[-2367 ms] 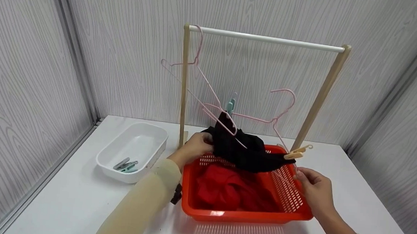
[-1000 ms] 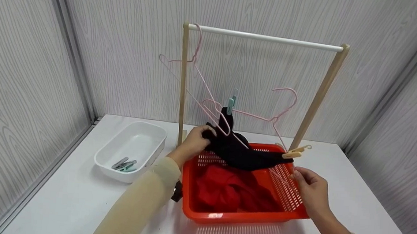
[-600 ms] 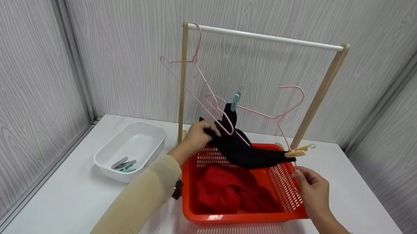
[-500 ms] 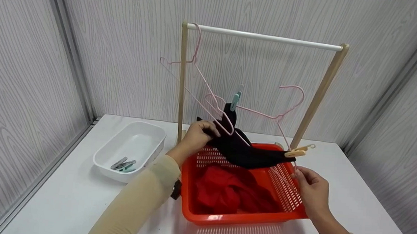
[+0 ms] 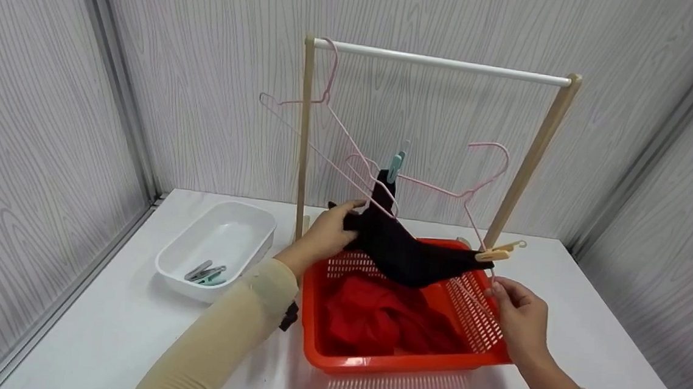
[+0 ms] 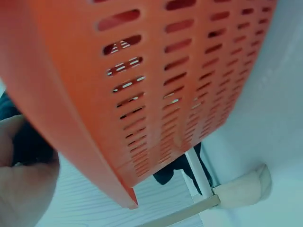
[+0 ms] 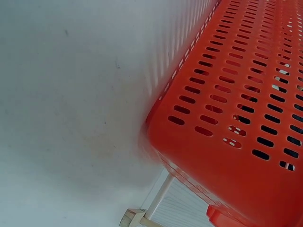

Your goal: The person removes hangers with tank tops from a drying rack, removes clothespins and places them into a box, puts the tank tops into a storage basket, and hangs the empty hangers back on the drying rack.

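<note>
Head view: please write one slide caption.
Left hand holding black cloth pegged to a pink hanger above a red basket; right hand pinching the hanger.

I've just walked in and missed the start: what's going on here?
A person is handling a black garment clipped to a pink hanger by a teal clothespin and a yellow clothespin. The left hand holds the garment; the right hand pinches the hanger just below the yellow clothespin. The garment hangs over a red basket holding red cloth. A second pink hanger hangs from a white rod; more clothespins lie in a white tray.
</note>
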Motion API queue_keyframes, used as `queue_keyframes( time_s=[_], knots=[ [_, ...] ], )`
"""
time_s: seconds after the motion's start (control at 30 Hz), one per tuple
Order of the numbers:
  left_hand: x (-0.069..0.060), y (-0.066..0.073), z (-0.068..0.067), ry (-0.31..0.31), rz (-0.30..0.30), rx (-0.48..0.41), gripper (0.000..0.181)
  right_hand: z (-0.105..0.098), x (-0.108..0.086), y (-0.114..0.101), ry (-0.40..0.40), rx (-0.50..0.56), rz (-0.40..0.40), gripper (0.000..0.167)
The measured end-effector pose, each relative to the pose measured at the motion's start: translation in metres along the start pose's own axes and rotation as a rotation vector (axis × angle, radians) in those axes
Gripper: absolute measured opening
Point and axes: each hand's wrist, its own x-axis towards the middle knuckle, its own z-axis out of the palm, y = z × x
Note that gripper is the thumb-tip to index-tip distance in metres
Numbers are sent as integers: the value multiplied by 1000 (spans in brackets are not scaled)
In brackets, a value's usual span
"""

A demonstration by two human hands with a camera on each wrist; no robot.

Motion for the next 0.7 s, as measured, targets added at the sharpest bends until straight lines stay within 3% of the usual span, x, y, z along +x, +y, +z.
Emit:
queue_keyframes(
  time_s=[0.1, 0.23, 0.4, 0.7],
  knots=[
    [-1, 1, 2, -37, -14, 155, 49, 0, 0, 0, 5, -10, 2, 24],
    [-3, 4, 4, -72, -51, 224, 35, 0, 0, 0, -3, 2, -24, 24],
    [-5, 4, 4, -63, -86, 174, 32, 0, 1, 0, 6, 21, -58, 23],
    [0, 7, 0, 107, -22, -10, 36, 1, 1, -4, 24, 51, -51, 23]
  ],
)
